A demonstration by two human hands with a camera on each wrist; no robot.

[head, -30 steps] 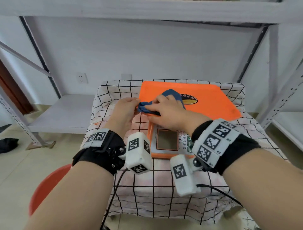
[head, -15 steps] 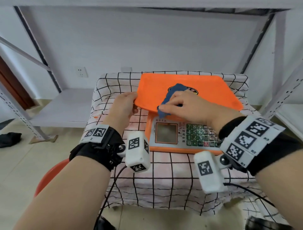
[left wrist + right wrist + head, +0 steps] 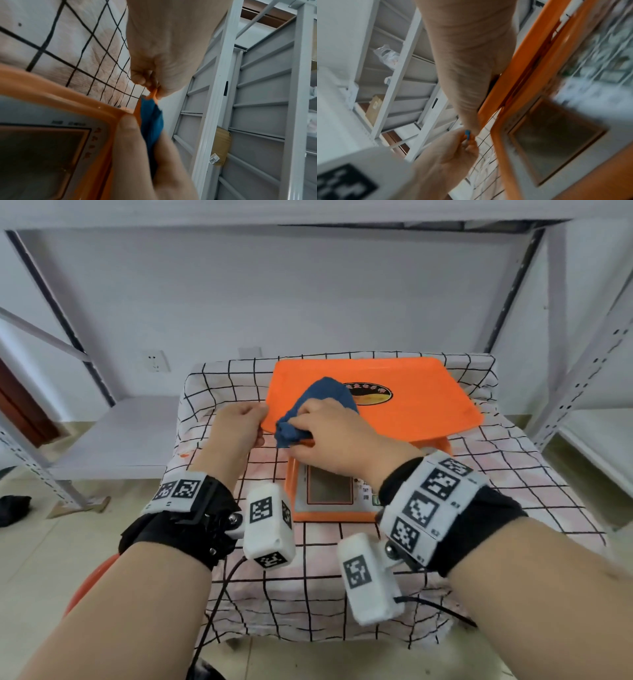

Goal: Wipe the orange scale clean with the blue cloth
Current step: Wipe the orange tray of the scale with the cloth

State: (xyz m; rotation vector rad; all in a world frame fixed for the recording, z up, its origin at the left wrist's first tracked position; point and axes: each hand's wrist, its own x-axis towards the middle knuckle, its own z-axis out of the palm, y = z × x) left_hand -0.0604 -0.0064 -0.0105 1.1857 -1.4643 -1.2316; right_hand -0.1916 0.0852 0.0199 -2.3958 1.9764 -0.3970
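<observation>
The orange scale [image 3: 411, 402] stands on a checked tablecloth, its flat platter above a grey display panel [image 3: 329, 490]. My left hand [image 3: 255, 414] pinches the platter's front-left corner; the left wrist view shows its fingertips [image 3: 145, 81] closed on the orange edge [image 3: 153, 94]. My right hand [image 3: 308, 436] grips the bunched blue cloth [image 3: 327, 393] and presses it on the platter's front-left part, right beside the left hand. In the left wrist view the blue cloth [image 3: 152, 121] sits between the right hand's thumb [image 3: 127, 129] and fingers. The right wrist view is blurred.
The table with the checked cloth [image 3: 342, 583] is small, with edges close on all sides. Grey metal shelving [image 3: 561, 364] flanks it left and right, with a low shelf board [image 3: 113, 436] at the left. A red round object [image 3: 87, 583] sits below my left forearm.
The right hand carried the cloth rightwards along the platter's front edge, then back left to the corner. The left hand has kept its hold on that corner.
</observation>
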